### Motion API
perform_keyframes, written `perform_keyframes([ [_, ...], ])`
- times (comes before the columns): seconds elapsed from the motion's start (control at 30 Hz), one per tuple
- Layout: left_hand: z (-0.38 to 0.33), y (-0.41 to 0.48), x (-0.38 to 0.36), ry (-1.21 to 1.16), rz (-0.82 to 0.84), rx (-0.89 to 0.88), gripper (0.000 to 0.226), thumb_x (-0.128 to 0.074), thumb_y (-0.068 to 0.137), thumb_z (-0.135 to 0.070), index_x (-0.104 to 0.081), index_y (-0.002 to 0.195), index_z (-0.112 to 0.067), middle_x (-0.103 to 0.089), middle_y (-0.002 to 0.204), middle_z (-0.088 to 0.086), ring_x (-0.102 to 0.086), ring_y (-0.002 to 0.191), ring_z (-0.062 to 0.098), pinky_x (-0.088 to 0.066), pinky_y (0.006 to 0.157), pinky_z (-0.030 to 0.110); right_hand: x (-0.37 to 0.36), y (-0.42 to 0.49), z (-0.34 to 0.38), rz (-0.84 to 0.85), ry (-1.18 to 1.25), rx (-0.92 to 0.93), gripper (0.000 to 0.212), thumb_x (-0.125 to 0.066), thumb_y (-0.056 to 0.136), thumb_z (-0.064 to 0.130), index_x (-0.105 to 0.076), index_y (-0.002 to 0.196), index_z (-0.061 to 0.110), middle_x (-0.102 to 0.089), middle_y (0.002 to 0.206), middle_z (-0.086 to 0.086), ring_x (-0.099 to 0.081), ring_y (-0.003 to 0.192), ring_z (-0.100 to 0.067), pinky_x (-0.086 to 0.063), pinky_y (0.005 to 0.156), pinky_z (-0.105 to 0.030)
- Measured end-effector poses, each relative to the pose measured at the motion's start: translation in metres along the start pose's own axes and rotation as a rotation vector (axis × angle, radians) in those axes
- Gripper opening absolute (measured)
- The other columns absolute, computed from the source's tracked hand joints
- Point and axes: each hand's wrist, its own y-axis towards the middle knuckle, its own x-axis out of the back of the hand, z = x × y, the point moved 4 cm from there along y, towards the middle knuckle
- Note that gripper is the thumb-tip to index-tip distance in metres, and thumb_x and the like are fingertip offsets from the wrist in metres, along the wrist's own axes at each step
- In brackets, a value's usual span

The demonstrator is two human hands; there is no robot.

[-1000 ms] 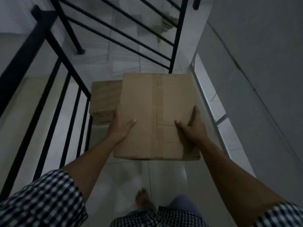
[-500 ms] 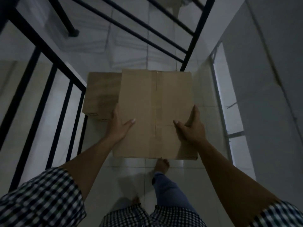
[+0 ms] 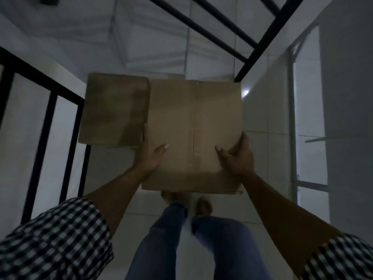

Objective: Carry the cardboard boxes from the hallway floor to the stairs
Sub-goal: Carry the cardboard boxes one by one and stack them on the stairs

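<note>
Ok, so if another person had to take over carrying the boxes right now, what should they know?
Left hand: grips the left edge of the carried box, thumb on top.
Right hand: grips its right edge, thumb on top.
Boxes: the carried box is held level in front of the body, above the tiled floor. A second box lies lower, to its left, beside the black railing.
Done: the second box looks set down by the stairs.
Left: set the carried box down, probably next to it. Whether more boxes wait in the hallway is out of view.
</note>
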Motion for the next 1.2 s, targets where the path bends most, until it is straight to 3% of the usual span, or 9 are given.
perform_keyframes([
  [0.1,0.030,0.037,-0.020,0.092,-0.034,0.062,0.105,-0.070,0.088,-0.038,0.007,0.158,-0.019,-0.017,0.163,0.007,-0.030,0.144,0.026,-0.034,0.115,0.045,-0.033,0.044,-0.021,0.049,-0.007,-0.003,0.102,-0.081,0.081,0.048,-0.020,0.158,0.021,-0.046,0.153,-0.006,-0.049,0.135,-0.032,-0.044,0.103,-0.040],
  [0.2,0.057,0.068,-0.047,0.198,-0.048,0.126,0.110,-0.069,0.088,-0.042,0.013,0.156,-0.013,-0.005,0.164,0.012,-0.022,0.148,0.030,-0.029,0.116,0.043,-0.065,0.084,-0.044,0.103,-0.017,-0.016,0.105,-0.080,0.081,0.052,-0.018,0.160,0.023,-0.043,0.155,-0.005,-0.047,0.137,-0.032,-0.044,0.106,-0.045],
  [0.37,0.091,0.116,-0.089,0.351,-0.099,0.114,0.107,-0.065,0.091,-0.045,0.009,0.155,-0.004,-0.002,0.161,0.022,-0.015,0.147,0.038,-0.024,0.118,0.043,-0.105,0.143,-0.083,0.120,-0.036,-0.033,0.105,-0.080,0.079,0.054,-0.020,0.159,0.025,-0.045,0.155,-0.005,-0.048,0.136,-0.032,-0.042,0.107,-0.043],
  [0.5,0.116,0.150,-0.114,0.360,-0.122,0.137,0.107,-0.063,0.090,-0.051,0.009,0.156,-0.007,-0.003,0.160,0.019,-0.020,0.145,0.038,-0.027,0.118,0.042,-0.131,0.178,-0.106,0.133,-0.017,-0.014,0.104,-0.080,0.078,0.055,-0.019,0.159,0.028,-0.046,0.154,-0.003,-0.049,0.135,-0.032,-0.044,0.108,-0.046],
  [0.73,0.155,0.183,-0.136,0.470,-0.166,0.142,0.103,-0.062,0.090,-0.051,0.001,0.156,-0.004,0.001,0.162,0.019,-0.012,0.146,0.037,-0.022,0.119,0.046,-0.170,0.213,-0.126,0.145,0.035,0.052,0.107,-0.081,0.077,0.056,-0.017,0.159,0.029,-0.042,0.156,0.001,-0.046,0.138,-0.027,-0.043,0.110,-0.048],
  [0.87,0.158,0.185,-0.138,0.564,-0.170,0.072,0.095,-0.053,0.095,-0.051,0.001,0.156,-0.001,0.013,0.162,0.023,0.002,0.150,0.039,-0.011,0.122,0.045,-0.178,0.217,-0.131,0.116,0.047,0.074,0.107,-0.080,0.078,0.057,-0.015,0.159,0.032,-0.040,0.157,0.004,-0.045,0.139,-0.024,-0.043,0.111,-0.048],
  [1.0,0.150,0.179,-0.158,0.751,-0.102,-0.030,0.085,-0.020,0.096,-0.061,-0.004,0.158,-0.005,0.010,0.163,0.023,0.015,0.150,0.039,0.009,0.121,0.051,-0.186,0.216,-0.119,0.146,0.053,0.096,0.112,-0.078,0.078,0.060,-0.009,0.161,0.030,-0.032,0.162,0.002,-0.039,0.144,-0.025,-0.041,0.112,-0.053],
  [1.1,0.155,0.183,-0.166,0.739,-0.085,-0.026,0.085,-0.008,0.091,-0.067,0.003,0.158,-0.016,0.015,0.162,0.023,0.018,0.149,0.039,0.007,0.120,0.054,-0.199,0.217,-0.102,0.184,0.000,0.147,0.113,-0.077,0.084,0.053,0.000,0.163,0.026,-0.021,0.167,-0.002,-0.036,0.145,-0.028,-0.039,0.112,-0.047],
  [1.2,0.159,0.190,-0.158,0.761,-0.107,-0.074,0.084,-0.015,0.091,-0.067,-0.008,0.158,-0.018,0.011,0.162,0.024,0.012,0.149,0.042,0.005,0.120,0.054,-0.208,0.218,-0.096,0.160,-0.073,0.170,0.111,-0.073,0.085,0.057,0.002,0.162,0.029,-0.013,0.168,-0.001,-0.037,0.144,-0.030,-0.041,0.106,-0.047],
])
